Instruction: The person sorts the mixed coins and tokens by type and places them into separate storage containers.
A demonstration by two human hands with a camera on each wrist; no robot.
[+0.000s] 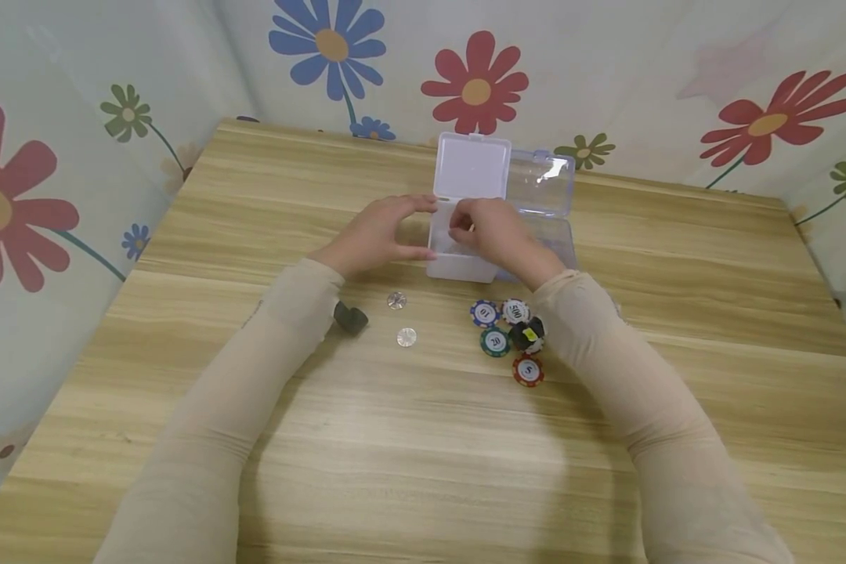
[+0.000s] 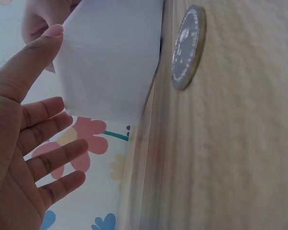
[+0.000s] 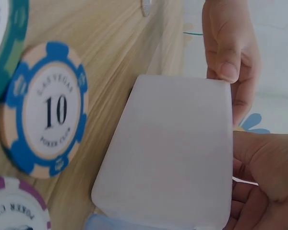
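Toward the table's [image 1: 395, 454] far edge, the left hand [image 1: 377, 235], fingers straight, braced the white box [image 1: 461, 268] while the right hand [image 1: 497, 231], grip indiscernible, curled over its opening, apparently mid-placement, likely needing next to release, then fetch silver coins [image 1: 406, 338] nearer the front edge.

- Tabletop [image 1: 409, 454]: light wood grain
- White box [image 1: 460, 269], lid open
- Clear box [image 1: 561, 233], lid open, just beside it
- Two coins [image 1: 406, 338], apart
- Chips [image 1: 495, 342], clustered, one partly hidden

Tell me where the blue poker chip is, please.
In the head view, the blue chip lies right of centre, above the green chip, left of the 500 chip.
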